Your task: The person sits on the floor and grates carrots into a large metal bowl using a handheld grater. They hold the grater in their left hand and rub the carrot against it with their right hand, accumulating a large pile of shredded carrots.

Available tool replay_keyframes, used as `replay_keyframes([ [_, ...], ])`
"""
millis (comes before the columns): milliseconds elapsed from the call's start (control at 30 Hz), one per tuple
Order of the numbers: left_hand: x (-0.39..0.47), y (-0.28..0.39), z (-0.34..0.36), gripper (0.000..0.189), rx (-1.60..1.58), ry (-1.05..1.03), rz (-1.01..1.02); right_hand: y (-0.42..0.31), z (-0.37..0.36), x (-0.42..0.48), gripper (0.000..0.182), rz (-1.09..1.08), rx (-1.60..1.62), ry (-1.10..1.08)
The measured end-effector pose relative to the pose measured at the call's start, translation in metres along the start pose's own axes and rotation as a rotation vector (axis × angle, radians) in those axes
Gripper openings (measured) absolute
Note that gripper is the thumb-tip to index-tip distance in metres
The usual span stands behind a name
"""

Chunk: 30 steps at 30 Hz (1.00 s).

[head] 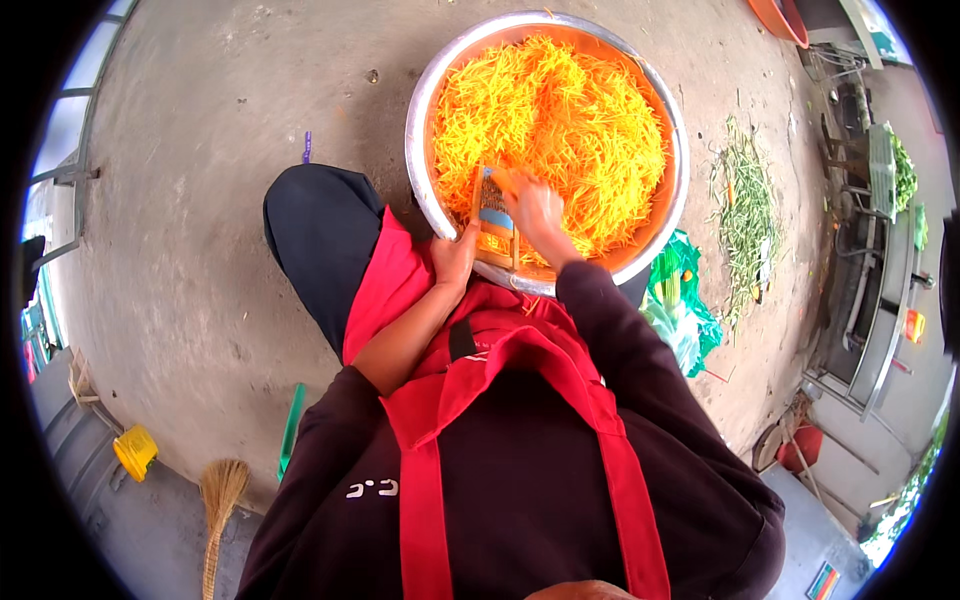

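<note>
A wide metal basin (679,142) in front of me is heaped with shredded carrot (592,127). Against its near left rim, a wooden-framed grater (493,196) stands tilted over the shreds, with blue bands across its metal face. My left hand (454,256) grips the frame's left side, close to the rim. In my right hand (537,212) is an orange piece of carrot (504,181), pressed to the upper part of the grater. My fingers partly cover that piece.
Green bean-like vegetables (746,214) lie spread on the concrete floor (202,225) to the right. A green plastic bag (686,300) with vegetables sits by the basin. Behind at left are a straw broom (221,487) and a yellow container (136,452). A metal rack (874,315) stands far right.
</note>
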State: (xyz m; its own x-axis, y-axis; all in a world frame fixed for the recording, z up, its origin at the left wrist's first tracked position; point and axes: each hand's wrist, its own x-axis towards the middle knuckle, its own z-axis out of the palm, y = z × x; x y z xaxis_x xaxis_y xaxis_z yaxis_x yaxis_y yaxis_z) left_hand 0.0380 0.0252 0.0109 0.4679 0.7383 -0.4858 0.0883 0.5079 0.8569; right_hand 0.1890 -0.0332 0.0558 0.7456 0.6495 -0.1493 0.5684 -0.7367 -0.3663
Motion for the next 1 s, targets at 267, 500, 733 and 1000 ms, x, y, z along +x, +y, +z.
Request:
replay_keyframes([
  [267,0.0,0.009,-0.005,0.033,-0.019,-0.048,0.014,-0.016,-0.027,-0.069,0.03,-0.171,0.126,0.077],
  [500,-0.001,0.012,0.002,0.033,-0.022,-0.038,0.034,-0.003,0.006,0.031,0.026,0.007,-0.079,-0.049],
  [733,0.0,0.005,-0.005,0.038,-0.029,-0.022,0.042,-0.011,-0.017,-0.055,0.029,-0.115,0.081,0.065],
  [1000,0.003,-0.002,-0.001,0.03,0.003,-0.007,0.021,0.011,0.027,0.042,0.027,-0.03,-0.096,0.034],
])
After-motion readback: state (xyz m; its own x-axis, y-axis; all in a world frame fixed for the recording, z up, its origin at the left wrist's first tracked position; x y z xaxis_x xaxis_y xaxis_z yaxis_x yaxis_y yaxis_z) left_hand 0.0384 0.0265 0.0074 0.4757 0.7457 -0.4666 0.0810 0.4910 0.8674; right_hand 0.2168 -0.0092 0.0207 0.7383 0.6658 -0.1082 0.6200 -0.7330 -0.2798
